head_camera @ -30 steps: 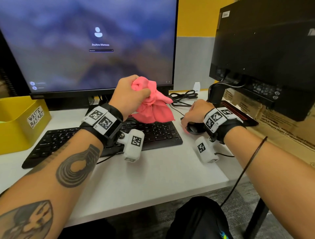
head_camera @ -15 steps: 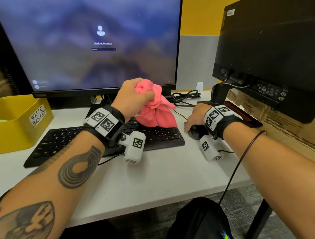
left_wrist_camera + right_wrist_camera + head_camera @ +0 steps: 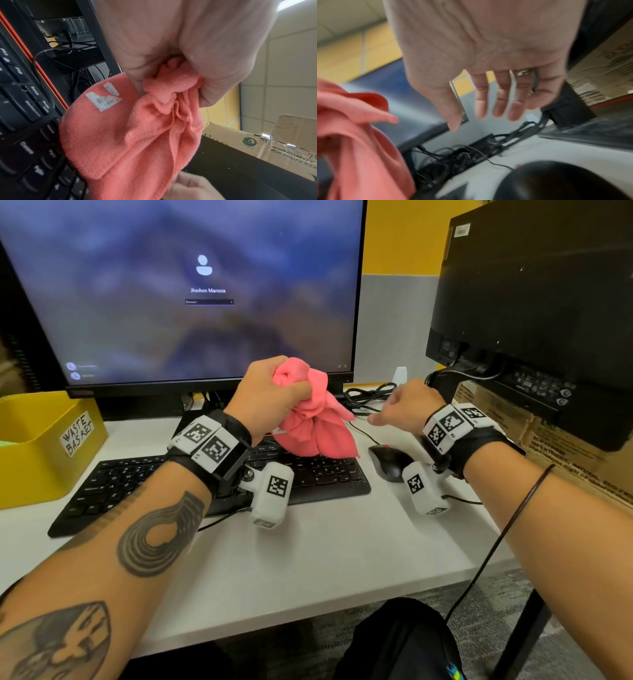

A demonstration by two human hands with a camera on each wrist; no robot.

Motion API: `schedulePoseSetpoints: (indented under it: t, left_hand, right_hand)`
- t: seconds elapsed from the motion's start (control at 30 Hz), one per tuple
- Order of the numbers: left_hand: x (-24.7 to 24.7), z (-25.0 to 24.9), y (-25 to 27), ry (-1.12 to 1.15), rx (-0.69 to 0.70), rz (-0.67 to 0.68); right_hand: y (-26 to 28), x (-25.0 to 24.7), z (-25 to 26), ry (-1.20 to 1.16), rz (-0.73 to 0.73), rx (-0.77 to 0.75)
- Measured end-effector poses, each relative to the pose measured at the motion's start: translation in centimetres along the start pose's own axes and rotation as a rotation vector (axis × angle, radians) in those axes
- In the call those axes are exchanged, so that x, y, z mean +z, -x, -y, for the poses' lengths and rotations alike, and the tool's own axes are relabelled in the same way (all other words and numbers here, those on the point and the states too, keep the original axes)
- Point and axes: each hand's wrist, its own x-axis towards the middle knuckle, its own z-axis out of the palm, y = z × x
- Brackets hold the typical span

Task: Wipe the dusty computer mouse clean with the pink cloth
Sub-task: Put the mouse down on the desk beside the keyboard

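My left hand [image 3: 274, 398] grips the bunched pink cloth [image 3: 318, 426] above the right end of the black keyboard [image 3: 205, 484]; the cloth [image 3: 133, 135] hangs below the fist and carries a torn white sticker. The black wired mouse [image 3: 388, 462] lies on the white desk [image 3: 308, 559], right of the keyboard, with nothing touching it. My right hand [image 3: 394, 410] hovers above and behind the mouse, fingers loosely extended and empty. In the right wrist view the straight fingers [image 3: 498, 105] show, with the mouse [image 3: 556, 181] below and the cloth [image 3: 356, 128] at left.
A lit monitor [image 3: 191, 292] stands behind the keyboard, a second dark monitor [image 3: 534, 313] at right over cardboard boxes [image 3: 565, 450]. A yellow bin [image 3: 41, 446] labelled waste basket sits at left. Cables [image 3: 370, 397] tangle behind the mouse.
My right hand has let go of the mouse and lifted up and toward the cloth. The left hand still holds the cloth in about the same place.
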Motion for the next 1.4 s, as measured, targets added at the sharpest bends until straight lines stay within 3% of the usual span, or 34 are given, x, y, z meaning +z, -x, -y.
schedulePoseSetpoints:
  t: [0.1,0.27,0.43,0.63,0.8,0.97,1.13,1.23,1.4]
  left_hand:
    - [0.1,-0.8,-0.2,0.098,-0.021,0.012]
    - [0.4,-1.3,-0.9,0.234,-0.047,-0.004]
    - [0.5,-1.3,-0.3,0.048,0.029,0.023]
    - [-2.4,-0.6,-0.2,-0.105,-0.144,0.109]
    - [-7.1,-1.9,2.3,0.124,-0.262,0.194]
    - [-13.7,-1.0,3.2,0.227,-0.287,-0.131]
    - [-22.2,-0.8,3.8,0.033,-0.189,-0.379]
    - [-27.5,-1.0,4.0,-0.140,-0.179,-0.456]
    - [-33.3,1.3,2.6,-0.382,-0.370,-0.579]
  right_hand:
    - [1.3,-1.0,1.5,-0.265,0.074,-0.175]
    - [3.7,-0.9,3.9,-0.555,0.493,-0.307]
    - [4.6,-0.3,5.9,-0.825,0.411,-0.364]
    - [4.7,0.6,9.0,-1.060,0.430,-0.356]
    - [4.9,3.1,13.2,-1.256,0.398,-0.376]
    - [5.7,6.1,19.1,-1.290,0.409,-0.441]
    - [5.3,8.7,24.0,-1.097,0.457,-0.436]
    - [4.9,10.9,26.0,-0.947,0.504,-0.425]
    - [4.3,13.9,28.7,-0.782,0.574,-0.424]
